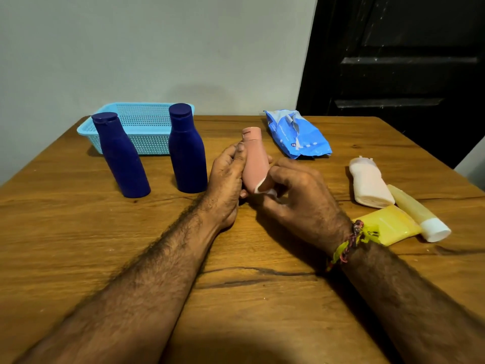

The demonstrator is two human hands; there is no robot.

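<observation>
Right hand (301, 198) pinches a small white wipe (260, 189) against the lower side of a pink plastic flip-cap bottle (254, 158). Left hand (227, 179) curls round that bottle, cap up, over the middle of the brown wooden tabletop (78, 232).

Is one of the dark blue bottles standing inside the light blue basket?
No, the left dark blue bottle and the right dark blue bottle both stand on the table, in front of the light blue basket.
</observation>
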